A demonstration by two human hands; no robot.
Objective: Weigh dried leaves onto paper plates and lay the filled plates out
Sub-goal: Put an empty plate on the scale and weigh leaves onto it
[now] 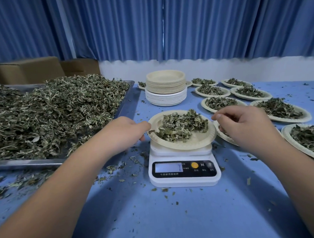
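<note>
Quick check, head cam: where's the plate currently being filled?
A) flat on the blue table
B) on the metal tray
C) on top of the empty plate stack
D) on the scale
D: the plate of leaves sits on the platform of the white scale, above its display, with the left hand gripping its left rim.

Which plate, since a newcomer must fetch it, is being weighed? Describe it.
On the blue table, find the white scale right of the big metal tray. The plate of leaves sits on top of it; every other filled plate lies on the table itself.
</note>
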